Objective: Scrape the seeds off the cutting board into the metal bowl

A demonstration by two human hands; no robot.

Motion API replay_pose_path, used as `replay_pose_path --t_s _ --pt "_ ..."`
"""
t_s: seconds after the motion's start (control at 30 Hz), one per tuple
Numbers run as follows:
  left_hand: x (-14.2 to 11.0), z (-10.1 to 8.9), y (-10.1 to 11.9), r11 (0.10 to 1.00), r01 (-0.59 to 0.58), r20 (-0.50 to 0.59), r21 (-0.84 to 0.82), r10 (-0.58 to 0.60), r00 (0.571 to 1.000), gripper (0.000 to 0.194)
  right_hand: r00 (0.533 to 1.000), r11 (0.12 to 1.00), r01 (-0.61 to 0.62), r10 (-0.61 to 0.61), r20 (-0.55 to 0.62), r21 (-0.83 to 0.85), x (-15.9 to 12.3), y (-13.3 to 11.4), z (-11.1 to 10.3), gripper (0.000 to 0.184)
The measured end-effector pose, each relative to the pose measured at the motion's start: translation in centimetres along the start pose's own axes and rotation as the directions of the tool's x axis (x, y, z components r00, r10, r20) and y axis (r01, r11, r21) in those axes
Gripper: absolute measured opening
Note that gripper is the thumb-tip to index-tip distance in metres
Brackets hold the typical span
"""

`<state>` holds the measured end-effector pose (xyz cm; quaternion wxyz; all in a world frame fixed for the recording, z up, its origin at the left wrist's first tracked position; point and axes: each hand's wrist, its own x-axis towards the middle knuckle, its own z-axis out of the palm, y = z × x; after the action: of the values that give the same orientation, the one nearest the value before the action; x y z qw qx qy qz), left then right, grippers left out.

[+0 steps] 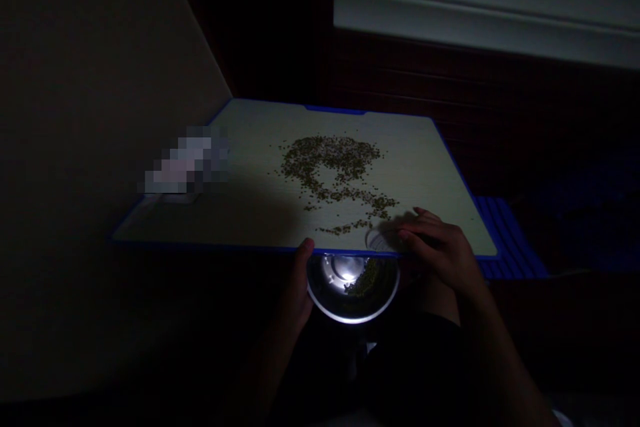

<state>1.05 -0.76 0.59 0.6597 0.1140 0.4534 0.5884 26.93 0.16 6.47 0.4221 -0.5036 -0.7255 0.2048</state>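
Observation:
Small greenish-brown seeds or beans [330,157] are spread over a pale folding table [250,213] with a blue edge. A shiny metal bowl [380,312] is just below the table's near edge, with some greenish grains inside. My left hand [300,287] grips the bowl's left side, its thumb up at the table edge. Over the near right of the tabletop is my right hand [443,250], thumb and fingers drawn together; what is between them, if anything, I cannot make out. A faint pale curved shape [377,239] lies by its fingertips.
A blurred-out, pale object [185,163] stands at the table's left edge. A wall [100,80] rises on the left, and white slats [480,0] show at the back right. Blue striped material [510,237] is beyond the right edge. The surroundings are very dark.

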Motion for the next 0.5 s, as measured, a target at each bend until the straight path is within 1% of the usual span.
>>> replay_pose_path --t_s 0.1,0.17,0.27,0.37,0.43,0.5 --pt "-0.01 -0.08 -0.03 1.0 0.023 0.01 0.016 -0.024 1.0 0.058 1.0 1.0 0.006 -0.006 0.005 0.01 -0.02 -0.07 0.01 0.01" --pt "0.02 -0.1 -0.06 1.0 0.013 0.005 0.012 -0.013 1.0 0.06 1.0 1.0 0.006 -0.006 -0.006 0.024 -0.02 -0.13 0.04 0.01" --pt "0.06 -0.06 -0.04 1.0 -0.018 -0.001 -0.008 0.018 1.0 0.061 0.995 0.996 -0.066 0.07 -0.075 0.053 0.1 -0.23 0.14 0.013" --pt "0.07 -0.04 0.0 1.0 -0.014 -0.015 -0.002 0.013 1.0 0.058 0.973 0.985 -0.166 0.17 -0.155 0.038 0.36 -0.32 0.29 0.018" --pt "0.09 -0.08 -0.02 1.0 -0.01 -0.012 0.004 0.01 1.0 0.057 0.968 0.983 -0.182 0.181 -0.177 0.007 0.52 -0.34 0.38 0.019" --pt "0.13 -0.17 -0.09 1.0 -0.005 0.006 0.007 0.005 1.0 0.059 0.972 0.985 -0.171 0.166 -0.164 -0.013 0.6 -0.32 0.44 0.018"
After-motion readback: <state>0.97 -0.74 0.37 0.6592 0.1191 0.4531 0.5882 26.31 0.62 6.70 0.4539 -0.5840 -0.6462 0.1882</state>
